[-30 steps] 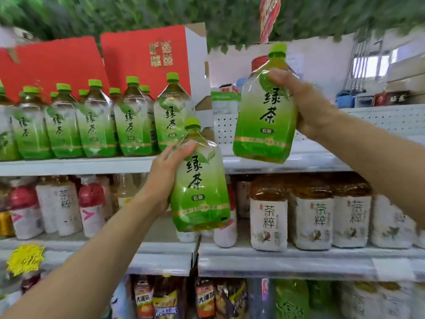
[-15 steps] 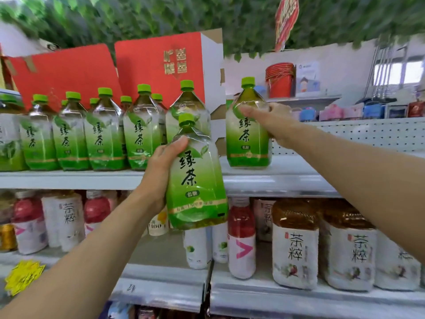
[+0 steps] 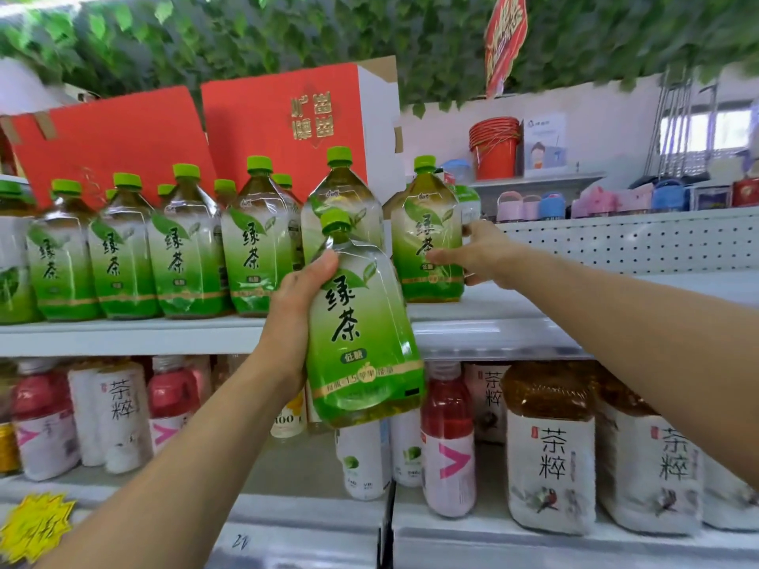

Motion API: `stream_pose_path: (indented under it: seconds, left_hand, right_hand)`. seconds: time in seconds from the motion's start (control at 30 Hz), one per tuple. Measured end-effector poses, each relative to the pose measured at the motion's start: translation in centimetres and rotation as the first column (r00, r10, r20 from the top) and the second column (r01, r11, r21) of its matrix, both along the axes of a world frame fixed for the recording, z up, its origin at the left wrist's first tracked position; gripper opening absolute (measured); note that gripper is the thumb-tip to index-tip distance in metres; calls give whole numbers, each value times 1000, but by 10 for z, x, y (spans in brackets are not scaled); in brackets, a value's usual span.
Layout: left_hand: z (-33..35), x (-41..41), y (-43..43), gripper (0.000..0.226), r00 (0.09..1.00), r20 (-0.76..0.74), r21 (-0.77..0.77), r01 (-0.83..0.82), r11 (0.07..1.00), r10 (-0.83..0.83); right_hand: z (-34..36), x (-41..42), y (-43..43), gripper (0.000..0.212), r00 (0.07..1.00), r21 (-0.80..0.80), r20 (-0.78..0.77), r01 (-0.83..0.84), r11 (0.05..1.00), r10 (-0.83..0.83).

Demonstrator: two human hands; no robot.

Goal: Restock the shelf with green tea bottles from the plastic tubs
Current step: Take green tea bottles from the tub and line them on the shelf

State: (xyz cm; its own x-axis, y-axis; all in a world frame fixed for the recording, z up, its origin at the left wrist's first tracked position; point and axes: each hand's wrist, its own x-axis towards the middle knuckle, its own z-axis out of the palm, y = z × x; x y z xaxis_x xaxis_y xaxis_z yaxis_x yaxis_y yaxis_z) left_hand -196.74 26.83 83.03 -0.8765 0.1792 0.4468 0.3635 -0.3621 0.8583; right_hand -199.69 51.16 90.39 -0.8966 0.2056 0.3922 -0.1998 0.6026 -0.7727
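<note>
My left hand [image 3: 295, 305] grips a green tea bottle [image 3: 361, 334] by its side and holds it upright in the air, in front of the upper shelf [image 3: 123, 334]. My right hand [image 3: 480, 256] reaches onto that shelf with its thumb and fingers round a second green tea bottle [image 3: 427, 240], which stands on the shelf at the right end of the row. Several more green-capped tea bottles [image 3: 185, 256] stand in the row to the left. The plastic tubs are out of view.
Two red cartons [image 3: 283, 125] lean behind the row. Right of the placed bottle the shelf runs bare along a white pegboard panel [image 3: 616, 240]. The lower shelf holds brown tea bottles [image 3: 550, 453] and red drinks [image 3: 447, 445]. Red buckets [image 3: 495, 145] stand behind.
My right hand has carried its bottle from the air down onto the upper shelf, at the row's right end. The left hand's bottle has risen slightly toward the shelf.
</note>
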Motion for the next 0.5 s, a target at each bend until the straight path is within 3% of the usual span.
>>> stream_pose_path:
  seconds: [0.07, 0.2, 0.5]
  left_hand:
    - [1, 0, 0, 91, 1000, -1, 1, -2, 1000, 2]
    - [2, 0, -1, 49, 998, -32, 0, 60, 998, -60]
    - [4, 3, 0, 44, 997, -56, -33, 47, 998, -49]
  right_hand:
    - [2, -9, -5, 51, 1000, -16, 12, -17, 1000, 17]
    - [3, -23, -15, 53, 998, -30, 40, -39, 999, 41]
    - [2, -35, -14, 62, 993, -40, 101, -51, 998, 55]
